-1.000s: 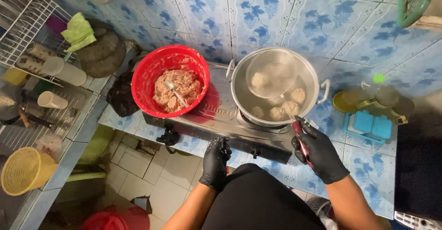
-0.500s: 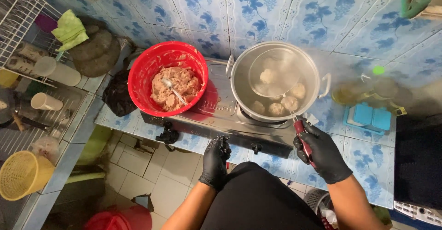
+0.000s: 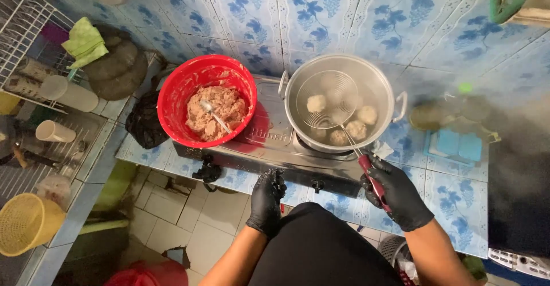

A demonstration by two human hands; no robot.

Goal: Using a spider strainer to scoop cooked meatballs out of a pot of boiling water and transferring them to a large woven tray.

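My right hand (image 3: 397, 193), in a black glove, grips the red handle of a wire skimmer (image 3: 327, 98) whose round mesh rests inside a steel pot (image 3: 387, 94). A pale meatball lies in the mesh and others float in steaming water. My left hand (image 3: 266, 201), also gloved, hangs with fingers apart just below the front edge of the steel gas stove (image 3: 269, 146), holding nothing. To the left on the stove stands a red bowl (image 3: 173, 96) of pink minced meat with a spoon (image 3: 213, 115) stuck in it.
A wire dish rack (image 3: 23, 28) with cups and a green cloth (image 3: 85, 42) is at the far left. A yellow basket (image 3: 26, 223) sits at the lower left. Blue sponges (image 3: 458, 145) lie on the tiled counter right of the pot. Blue-patterned wall tiles lie behind.
The skimmer's mesh has swung further into the pot and now holds a meatball. My right hand shifted slightly with the handle; my left hand stayed by the stove front.
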